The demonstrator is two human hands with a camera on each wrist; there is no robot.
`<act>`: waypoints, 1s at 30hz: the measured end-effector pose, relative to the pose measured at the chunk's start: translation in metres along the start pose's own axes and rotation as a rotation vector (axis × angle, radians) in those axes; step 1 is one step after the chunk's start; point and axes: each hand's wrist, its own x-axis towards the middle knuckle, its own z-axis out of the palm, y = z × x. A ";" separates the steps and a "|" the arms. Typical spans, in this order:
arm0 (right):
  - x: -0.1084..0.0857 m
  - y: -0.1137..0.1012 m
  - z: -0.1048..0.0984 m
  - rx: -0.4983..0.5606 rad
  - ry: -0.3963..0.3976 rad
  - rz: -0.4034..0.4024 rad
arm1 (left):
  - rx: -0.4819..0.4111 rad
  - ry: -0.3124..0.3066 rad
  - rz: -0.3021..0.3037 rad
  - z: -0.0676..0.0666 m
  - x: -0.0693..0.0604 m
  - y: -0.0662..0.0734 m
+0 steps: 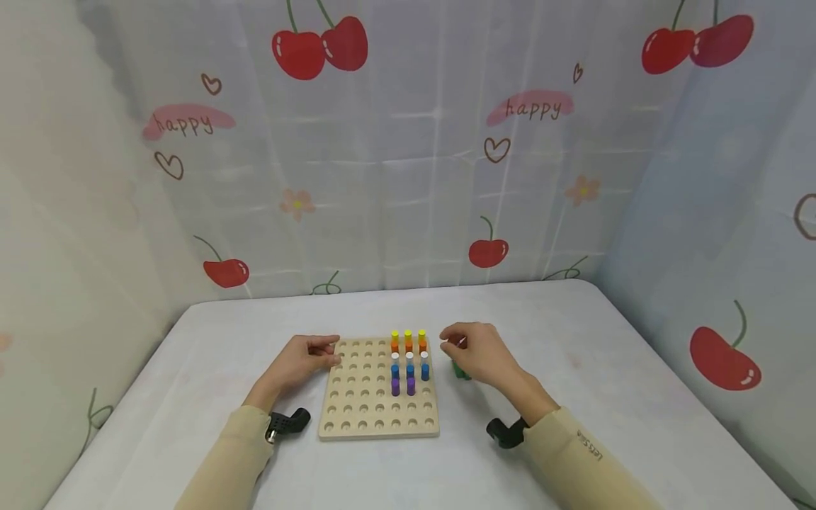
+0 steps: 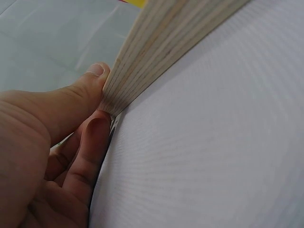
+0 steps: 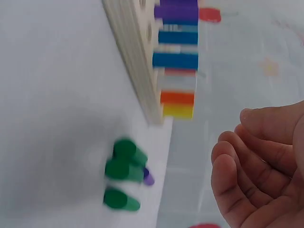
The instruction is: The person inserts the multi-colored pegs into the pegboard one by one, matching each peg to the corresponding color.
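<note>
A square wooden pegboard [image 1: 355,401] lies on the table, with rows of three yellow, three orange, three white and three blue pegs [image 1: 410,371] on its right part. Two purple pegs [image 1: 396,387] stand in the row nearer me. At the board's far left corner, my left hand [image 1: 299,363] grips the edge [image 2: 124,78] between thumb and fingers. My right hand [image 1: 481,352] hovers just right of the board, fingers loosely bent, nothing visible between them. Below it lie green pegs [image 3: 124,170] and a loose purple peg [image 3: 148,177], partly hidden by that hand in the head view.
A white cloth covers the table [image 1: 542,319]. Behind it hangs a pale curtain [image 1: 395,177] printed with cherries, hearts and flowers. Each wrist carries a black camera mount [image 1: 506,433]. The board's left columns and nearest rows show bare holes.
</note>
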 end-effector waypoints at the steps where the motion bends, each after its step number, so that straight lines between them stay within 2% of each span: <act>1: 0.004 0.005 -0.003 -0.003 0.004 0.016 | 0.002 -0.002 0.004 0.000 0.000 0.000; 6: 0.023 0.034 -0.014 0.005 -0.020 0.083 | -0.001 -0.005 0.008 -0.002 0.003 0.001; 14: 0.043 0.068 -0.008 0.013 -0.081 0.141 | 0.002 -0.006 -0.008 0.001 0.000 0.001; 24: 0.067 0.078 0.002 0.089 -0.138 0.238 | -0.003 -0.003 -0.015 0.000 0.002 0.001; 30: 0.071 0.075 0.007 0.071 -0.140 0.262 | -0.001 0.002 -0.009 0.001 0.001 0.001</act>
